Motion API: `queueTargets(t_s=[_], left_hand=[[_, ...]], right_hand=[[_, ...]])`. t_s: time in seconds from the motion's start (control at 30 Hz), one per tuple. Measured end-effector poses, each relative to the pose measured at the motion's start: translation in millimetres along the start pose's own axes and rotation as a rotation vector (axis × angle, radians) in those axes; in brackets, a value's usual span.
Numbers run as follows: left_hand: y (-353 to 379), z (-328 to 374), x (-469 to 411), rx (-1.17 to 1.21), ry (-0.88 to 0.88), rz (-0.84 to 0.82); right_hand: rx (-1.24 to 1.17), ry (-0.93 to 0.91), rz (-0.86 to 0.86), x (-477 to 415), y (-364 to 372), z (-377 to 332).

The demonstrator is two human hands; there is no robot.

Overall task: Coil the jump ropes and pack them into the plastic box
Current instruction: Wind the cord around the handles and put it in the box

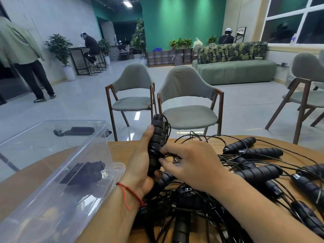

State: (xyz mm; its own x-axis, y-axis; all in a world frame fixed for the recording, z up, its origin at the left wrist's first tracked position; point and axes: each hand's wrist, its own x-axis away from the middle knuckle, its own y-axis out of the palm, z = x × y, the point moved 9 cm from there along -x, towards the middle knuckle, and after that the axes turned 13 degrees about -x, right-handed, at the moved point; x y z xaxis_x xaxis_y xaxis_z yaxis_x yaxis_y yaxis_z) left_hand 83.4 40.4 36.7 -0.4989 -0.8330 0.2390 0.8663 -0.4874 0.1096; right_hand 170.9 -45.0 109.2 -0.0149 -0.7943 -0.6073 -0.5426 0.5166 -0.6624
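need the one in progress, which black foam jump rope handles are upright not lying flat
The black ribbed foam handles gripped in the left hand stand upright; the other handles lie flat on the wooden table.

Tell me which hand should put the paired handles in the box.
Left, probably. The left hand grips the upright handles, and the plastic box lies on that same side. The right hand only pinches the cord beside them and would have to reach across.
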Motion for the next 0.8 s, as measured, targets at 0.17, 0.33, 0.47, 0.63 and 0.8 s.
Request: queueTargets(t_s=[0.17, 0.33, 0.47, 0.63, 0.8], left_hand=[[-21, 9, -3, 0.073, 0.09, 0.151], [-35, 16, -2, -0.038, 0.196, 0.257], [-47, 31, 5, -0.461, 0.374, 0.427], [-34, 39, 7, -0.963, 0.516, 0.463], [-7, 41, 17, -1.157, 0.659, 0.33]], right_hand=[[0.13, 0.069, -0.109, 1, 14, 0], [0.05, 0.201, -0.12, 2, 10, 6], [0.147, 0.199, -0.172, -1, -12, -1], [0.133, 0.066, -0.178, -7, -34, -10], [-0.044, 0.069, -0.029, -12, -52, 6]])
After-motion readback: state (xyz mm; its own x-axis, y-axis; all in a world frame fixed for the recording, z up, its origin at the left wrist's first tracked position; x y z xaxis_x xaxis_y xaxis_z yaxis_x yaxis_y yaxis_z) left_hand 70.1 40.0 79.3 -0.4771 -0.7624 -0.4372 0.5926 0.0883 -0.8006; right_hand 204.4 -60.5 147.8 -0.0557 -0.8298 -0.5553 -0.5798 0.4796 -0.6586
